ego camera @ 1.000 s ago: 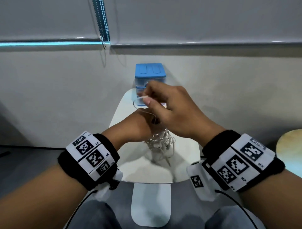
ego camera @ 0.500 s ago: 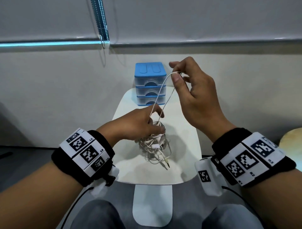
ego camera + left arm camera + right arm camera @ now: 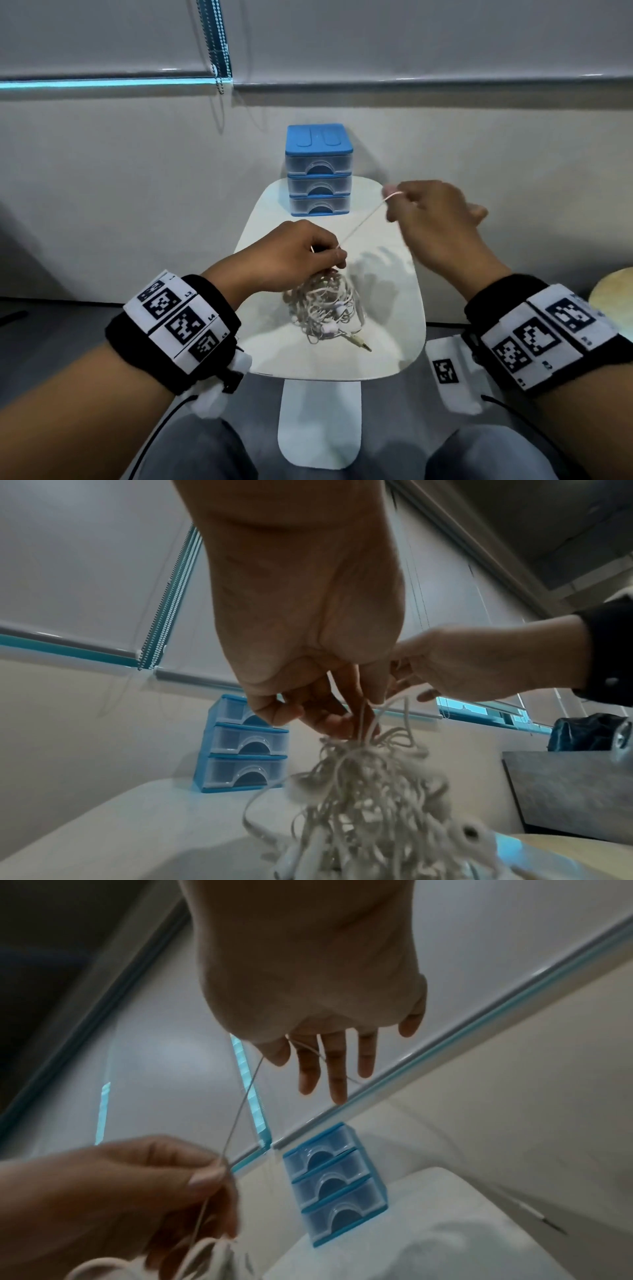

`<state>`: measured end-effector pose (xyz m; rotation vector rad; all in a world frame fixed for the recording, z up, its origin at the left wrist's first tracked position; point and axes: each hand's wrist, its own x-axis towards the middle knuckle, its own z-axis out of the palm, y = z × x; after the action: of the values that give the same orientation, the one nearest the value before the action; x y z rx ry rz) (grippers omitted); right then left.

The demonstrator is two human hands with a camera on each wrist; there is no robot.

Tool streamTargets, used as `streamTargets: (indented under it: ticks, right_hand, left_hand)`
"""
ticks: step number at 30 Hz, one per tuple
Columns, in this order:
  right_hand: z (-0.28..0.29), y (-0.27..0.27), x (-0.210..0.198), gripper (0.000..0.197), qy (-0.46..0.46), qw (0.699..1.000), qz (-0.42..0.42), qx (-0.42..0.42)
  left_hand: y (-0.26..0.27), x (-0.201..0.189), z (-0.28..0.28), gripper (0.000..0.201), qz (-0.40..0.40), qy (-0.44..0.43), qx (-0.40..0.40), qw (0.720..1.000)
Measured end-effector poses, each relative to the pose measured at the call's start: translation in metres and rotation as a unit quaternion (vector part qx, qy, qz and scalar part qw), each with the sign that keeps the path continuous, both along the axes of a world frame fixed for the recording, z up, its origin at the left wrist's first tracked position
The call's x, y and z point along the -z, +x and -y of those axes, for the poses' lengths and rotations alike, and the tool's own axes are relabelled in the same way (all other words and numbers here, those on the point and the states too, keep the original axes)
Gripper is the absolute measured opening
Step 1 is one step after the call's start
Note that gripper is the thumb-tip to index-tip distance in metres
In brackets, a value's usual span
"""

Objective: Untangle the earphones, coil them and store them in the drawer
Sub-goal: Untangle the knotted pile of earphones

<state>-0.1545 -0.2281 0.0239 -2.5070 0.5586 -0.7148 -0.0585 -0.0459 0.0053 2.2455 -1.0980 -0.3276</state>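
Note:
A tangled bundle of white earphones [image 3: 325, 308] hangs onto the white table [image 3: 394, 291], its jack plug [image 3: 361, 344] lying at the front. My left hand [image 3: 337, 258] pinches the top of the bundle [image 3: 359, 791], fingers curled round the cords [image 3: 342, 723]. One thin strand [image 3: 363, 219] runs taut up and right to my right hand [image 3: 394, 197], which pinches it between thumb and forefinger [image 3: 294, 1056] while the other fingers stay stretched out. The blue three-drawer unit [image 3: 319, 168] stands at the table's far end with all drawers closed.
A wall runs close behind the drawer unit, and a blind chain [image 3: 219, 51] hangs at the upper left. A round pale table [image 3: 613, 298] shows at the right edge. A dark grey surface [image 3: 565, 791] lies to the right. My knees sit under the table's near edge.
My right hand has come down and to the right from above the drawer unit, drawing the strand out taut. My left hand has stayed on the bundle.

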Motion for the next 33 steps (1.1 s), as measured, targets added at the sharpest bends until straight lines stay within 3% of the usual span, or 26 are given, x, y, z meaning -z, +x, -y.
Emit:
streamTargets:
  ticks: [2,7,8,10,12,14,17,20,23,25,28,33]
  right_hand:
    - [0.012,-0.004,-0.001,0.045,0.033,0.999,0.012,0.040]
    - [0.011,-0.005,0.007,0.013,-0.076,0.977,-0.188,0.061]
    - [0.008,-0.005,0.008,0.004,-0.089,0.975,-0.200,0.039]
    - [0.000,-0.007,0.007,0.028,-0.073,0.981,-0.165,-0.064]
    - [-0.013,-0.007,0.003,0.044,0.042,0.970,-0.117,-0.208]
    - [-0.025,-0.005,0.004,0.040,0.087,0.951,-0.120,-0.272]
    - [-0.029,0.002,0.009,0.017,-0.003,0.956,-0.160,-0.247]
    - [-0.023,0.001,0.013,0.005,-0.043,0.949,-0.188,-0.250]
    - [-0.016,-0.003,0.018,0.020,-0.020,0.952,-0.181,-0.244]
    - [-0.014,-0.004,0.021,0.022,-0.009,0.948,-0.195,-0.250]
    - [-0.016,-0.004,0.029,0.017,0.004,0.948,-0.202,-0.247]
    - [-0.021,0.001,0.049,0.020,-0.008,0.948,-0.229,-0.221]
  left_hand:
    - [0.002,-0.001,-0.004,0.025,0.011,-0.018,0.004,1.000]
    - [0.000,-0.004,-0.004,0.024,0.002,-0.010,0.025,1.000]
    - [-0.002,-0.003,-0.003,0.023,0.000,-0.008,0.026,1.000]
    - [-0.004,-0.002,-0.001,0.024,0.000,-0.003,0.029,1.000]
    - [-0.006,-0.001,0.002,0.026,0.001,0.000,0.030,1.000]
    - [-0.008,-0.001,0.002,0.023,0.006,0.008,0.028,1.000]
    - [-0.009,-0.003,-0.003,0.015,-0.005,0.037,0.029,0.999]
    - [-0.006,-0.007,-0.013,0.015,-0.022,0.025,0.014,0.999]
    - [0.002,-0.004,-0.024,0.010,0.008,-0.023,-0.074,0.997]
    - [0.006,0.001,-0.031,0.013,0.018,0.050,-0.098,0.994]
    - [0.004,0.013,-0.033,0.014,-0.016,0.162,-0.051,0.985]
    - [-0.001,0.025,-0.025,0.021,-0.068,0.078,-0.029,0.994]
